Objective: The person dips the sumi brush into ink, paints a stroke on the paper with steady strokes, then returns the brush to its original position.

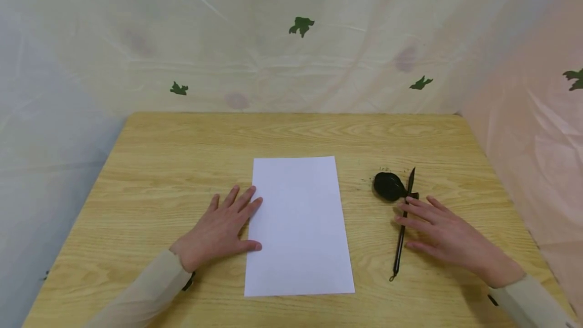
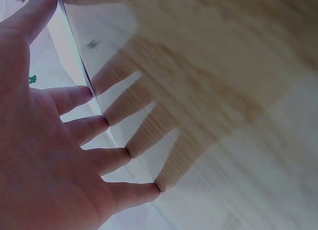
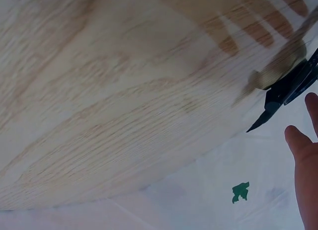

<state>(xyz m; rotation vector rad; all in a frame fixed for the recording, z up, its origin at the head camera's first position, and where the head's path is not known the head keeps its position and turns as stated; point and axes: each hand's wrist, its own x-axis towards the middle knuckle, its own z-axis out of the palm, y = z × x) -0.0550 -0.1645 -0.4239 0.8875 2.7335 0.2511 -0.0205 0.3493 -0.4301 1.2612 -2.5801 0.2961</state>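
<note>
Pale sleeves (image 1: 146,287) enter nearest the camera. Black brush (image 1: 401,239): slender, pointed, loop-ended; lies across the handle of a glossy black dish (image 1: 388,187), right of the blank white paper (image 1: 298,227). Right hand (image 1: 448,237): fingers apart, at the brush; contact indeterminable. Left hand (image 1: 218,229): fingers spread, thumb on paper's left margin.

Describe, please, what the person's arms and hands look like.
The left hand and right hand are bare, with no gloves or rings showing. The left sleeve and right sleeve are plain pale grey-beige, reaching the wrists. A small black piece, possibly a strap, shows by each.
</note>
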